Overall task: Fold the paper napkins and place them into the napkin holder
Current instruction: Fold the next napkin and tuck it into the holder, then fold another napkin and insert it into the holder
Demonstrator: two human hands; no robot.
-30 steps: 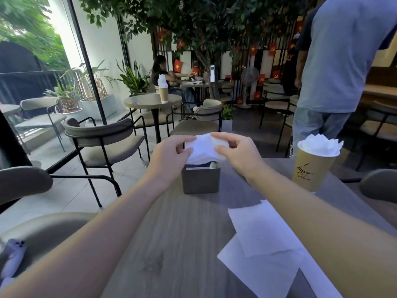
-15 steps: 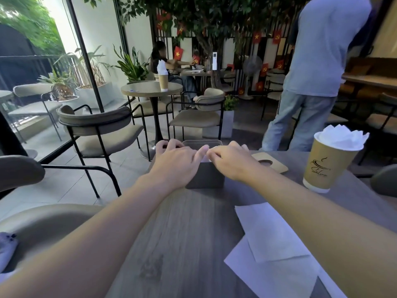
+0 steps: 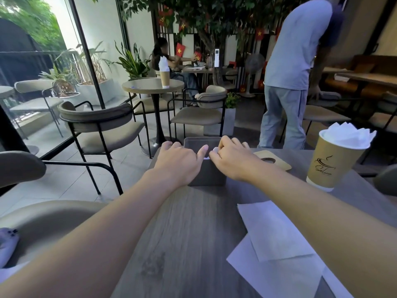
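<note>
While both curled hands, left hand (image 3: 179, 163) and right hand (image 3: 233, 161), press a napkin (image 3: 214, 149) down, the napkin holder (image 3: 207, 175) sits beneath them.

We stretch both bare forearms forward, wrists nearly level. Our left hand (image 3: 179, 163) lies palm down, fingers curled downward, thumb pointing toward the right. Our right hand (image 3: 231, 159) is loosely fisted, knuckles up, fingers tucked under. The two thumbs nearly meet, just apart.
</note>
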